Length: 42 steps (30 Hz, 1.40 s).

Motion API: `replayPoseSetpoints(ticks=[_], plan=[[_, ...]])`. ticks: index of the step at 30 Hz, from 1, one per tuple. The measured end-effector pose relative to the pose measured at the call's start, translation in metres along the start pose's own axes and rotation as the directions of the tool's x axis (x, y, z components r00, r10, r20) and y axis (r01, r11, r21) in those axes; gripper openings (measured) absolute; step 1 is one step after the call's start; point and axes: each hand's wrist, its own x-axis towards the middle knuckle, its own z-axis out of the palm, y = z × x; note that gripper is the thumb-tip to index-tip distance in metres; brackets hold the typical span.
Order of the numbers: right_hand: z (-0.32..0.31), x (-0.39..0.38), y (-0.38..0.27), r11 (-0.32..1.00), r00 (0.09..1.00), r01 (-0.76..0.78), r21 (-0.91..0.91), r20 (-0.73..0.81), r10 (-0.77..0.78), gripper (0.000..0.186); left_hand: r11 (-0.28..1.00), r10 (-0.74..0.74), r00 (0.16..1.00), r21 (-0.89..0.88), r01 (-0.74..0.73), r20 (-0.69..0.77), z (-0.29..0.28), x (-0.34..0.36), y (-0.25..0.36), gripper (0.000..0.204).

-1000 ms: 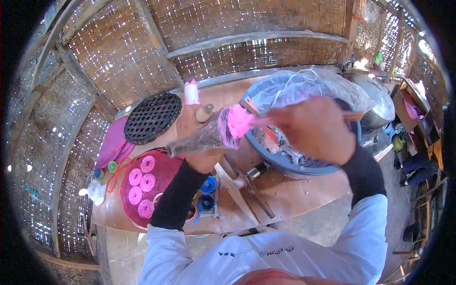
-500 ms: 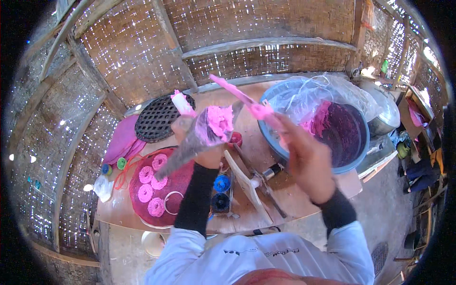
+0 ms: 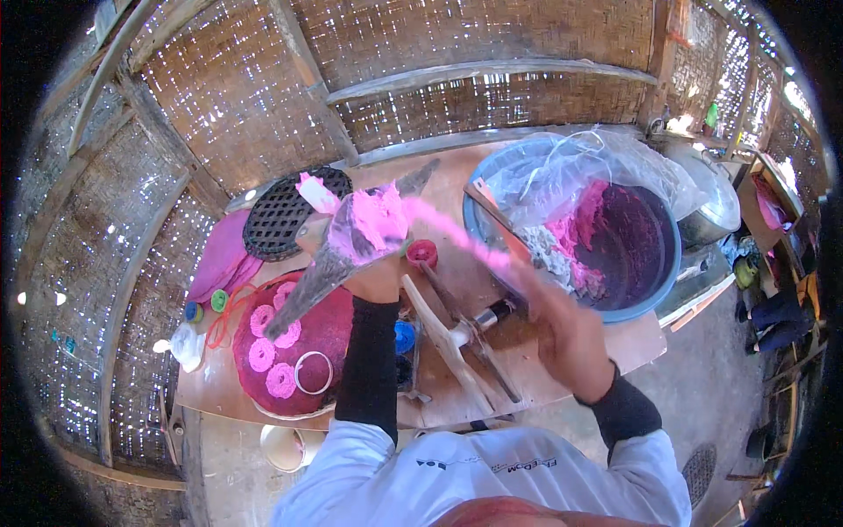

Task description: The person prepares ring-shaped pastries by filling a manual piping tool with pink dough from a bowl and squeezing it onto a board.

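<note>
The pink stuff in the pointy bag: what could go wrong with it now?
The pink paste is heaped at the mouth of the cone-shaped bag, so some might spill over the edge.

The right hand holds a pink-coated stick close to that mouth; a hard poke could tip the bag in the left hand.

In this view the bag's pointed end overlaps the red tray with pink rings, so drips might land there.

Clear plastic cone (image 3: 328, 266): left of frame centre, tilted, tip to lower left, wide mouth upper right | pink paste (image 3: 379, 220): heaped in cone mouth | stick (image 3: 457, 235): pink-smeared, blurred, slanting from paste toward lower right
</note>
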Motion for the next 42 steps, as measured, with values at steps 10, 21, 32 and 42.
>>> replayPoseSetpoints(ticks=[10, 21, 32, 42], plan=[[0.005, 0.017, 0.005, 0.988, 0.999, 0.018, 0.152, -0.041, -0.012, 0.049, 0.113, -0.392, 0.867, -0.920, 0.376, 0.307, 0.042, -0.027, 0.000, 0.047], [-0.141, 0.029, 0.127, 0.856, 0.958, -0.138, -0.499, 0.153, 0.244, 0.028, 0.997, 0.033, 0.993, 0.069, -0.025, -0.117, -0.051, 0.013, -0.037, 0.029], [-0.096, 0.054, 0.199, 0.726, 0.950, 0.242, -0.644, 0.004, -0.313, 0.033, -0.183, -0.095, 0.919, -0.914, 0.362, 0.383, -0.096, 0.050, -0.011, 0.029], [0.077, 0.014, -0.064, -0.590, 0.674, -0.695, 0.411, 0.657, -0.337, 0.066, -0.913, 0.396, 0.911, -0.153, 0.378, -0.115, -0.051, 0.035, -0.019, 0.026]])
